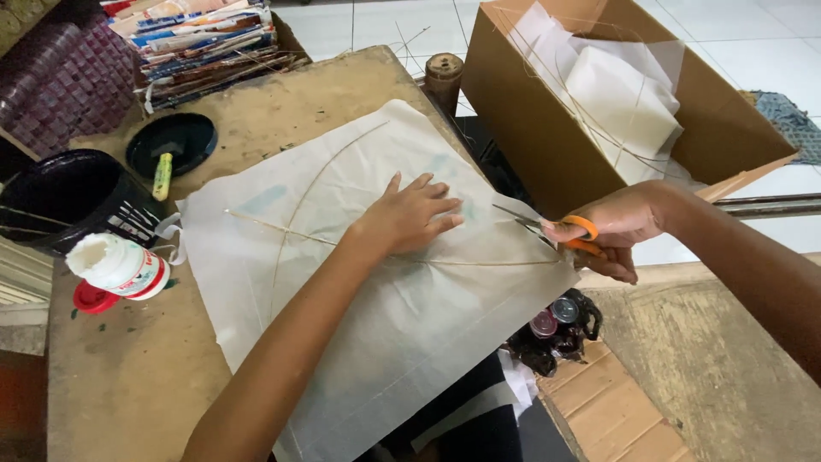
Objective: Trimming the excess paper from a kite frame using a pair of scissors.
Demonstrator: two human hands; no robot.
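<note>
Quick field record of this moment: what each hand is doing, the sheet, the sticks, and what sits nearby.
left hand: flat, fingers spread, pressing on the white paper sheet
right hand: holds orange-handled scissors, blades at the sheet's right edge
thin bamboo sticks: one straight and one bowed, crossing on the sheet
surface: worn tan wooden table
nearby left: white glue bottle lying on its side, black round lid
behind: brown cardboard box holding white paper
</note>
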